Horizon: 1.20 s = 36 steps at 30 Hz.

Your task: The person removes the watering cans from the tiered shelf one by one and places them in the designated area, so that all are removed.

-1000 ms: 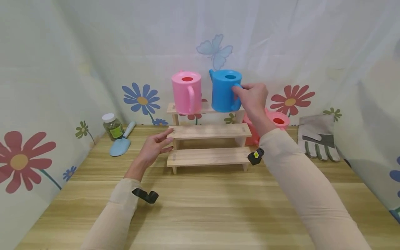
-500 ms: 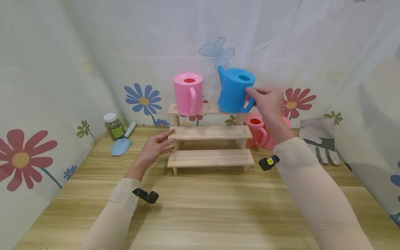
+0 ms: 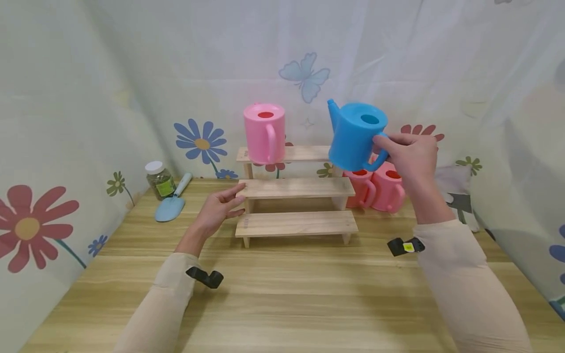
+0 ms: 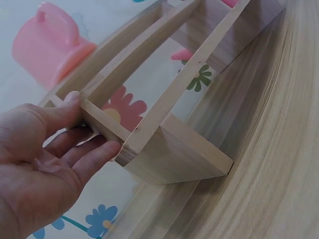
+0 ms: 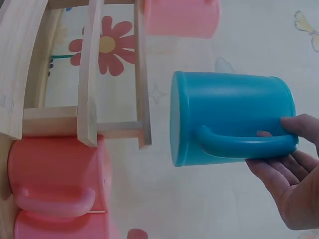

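In the head view, a blue watering can (image 3: 353, 139) hangs in the air, slightly tilted, right of the three-step wooden shelf (image 3: 295, 187). My right hand (image 3: 415, 159) grips it by its handle, fingers under and thumb on top, as the right wrist view shows. My left hand (image 3: 216, 211) holds the left end of the shelf, its thumb on the middle step and its fingers against the side panel. A pink watering can (image 3: 258, 135) stands on the left of the top step, handle facing forward.
Two more pink watering cans (image 3: 388, 189) stand on the table (image 3: 282, 294) right of the shelf. A grey glove (image 3: 454, 184) lies behind my right wrist, partly hidden. At the left are a lidded jar (image 3: 160, 181) and a light-blue trowel (image 3: 169, 207). Printed curtains surround the table.
The blue watering can has left the right side of the top step and moved right in my right hand, tilting. My left hand stays on the shelf.
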Each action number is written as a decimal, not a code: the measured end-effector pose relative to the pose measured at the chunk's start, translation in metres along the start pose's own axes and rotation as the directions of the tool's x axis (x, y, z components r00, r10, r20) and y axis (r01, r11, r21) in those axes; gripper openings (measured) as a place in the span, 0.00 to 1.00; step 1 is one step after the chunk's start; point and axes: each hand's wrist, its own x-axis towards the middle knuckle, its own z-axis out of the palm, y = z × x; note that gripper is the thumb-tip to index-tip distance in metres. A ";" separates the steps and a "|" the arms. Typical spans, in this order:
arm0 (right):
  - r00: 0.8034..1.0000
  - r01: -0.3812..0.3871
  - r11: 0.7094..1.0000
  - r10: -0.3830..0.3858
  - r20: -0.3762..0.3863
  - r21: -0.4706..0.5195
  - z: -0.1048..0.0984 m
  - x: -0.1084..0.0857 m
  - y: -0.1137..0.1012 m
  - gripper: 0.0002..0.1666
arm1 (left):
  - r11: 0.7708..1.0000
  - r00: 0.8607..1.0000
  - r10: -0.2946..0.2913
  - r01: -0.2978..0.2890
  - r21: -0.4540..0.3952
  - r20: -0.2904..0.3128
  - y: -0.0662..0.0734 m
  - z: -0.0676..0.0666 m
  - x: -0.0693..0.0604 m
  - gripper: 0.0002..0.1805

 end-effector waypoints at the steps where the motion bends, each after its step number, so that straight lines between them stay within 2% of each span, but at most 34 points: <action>1: 1.000 -0.006 1.000 0.006 0.002 -0.003 -0.003 -0.002 0.002 0.37 | 1.000 1.000 -0.002 0.002 -0.002 0.000 0.000 0.000 0.000 0.29; 8: 0.997 -0.032 0.998 0.035 0.073 -0.049 -0.022 -0.020 0.026 0.39 | 1.000 1.000 -0.005 0.005 -0.015 0.003 0.001 0.000 0.001 0.29; 15: 0.990 -0.042 0.993 0.056 0.126 -0.110 -0.039 -0.027 0.046 0.40 | 1.000 1.000 0.000 0.001 -0.008 0.013 0.000 0.001 0.002 0.29; 20: 0.982 -0.010 0.993 0.033 0.188 -0.121 -0.048 -0.031 0.055 0.36 | 1.000 1.000 0.001 -0.001 0.006 0.003 0.000 0.000 0.000 0.28; 24: 0.970 0.029 0.983 0.015 0.243 -0.180 -0.057 -0.033 0.061 0.33 | 1.000 1.000 -0.008 0.008 0.003 0.001 0.000 -0.001 -0.001 0.28; 32: 0.956 0.086 0.961 -0.004 0.294 -0.264 -0.079 -0.032 0.065 0.35 | 1.000 1.000 -0.010 0.010 0.003 0.007 0.001 -0.001 -0.002 0.29; 36: 0.942 0.101 0.946 0.009 0.337 -0.308 -0.092 -0.031 0.062 0.35 | 1.000 1.000 -0.004 0.004 0.005 0.008 0.001 -0.002 -0.002 0.29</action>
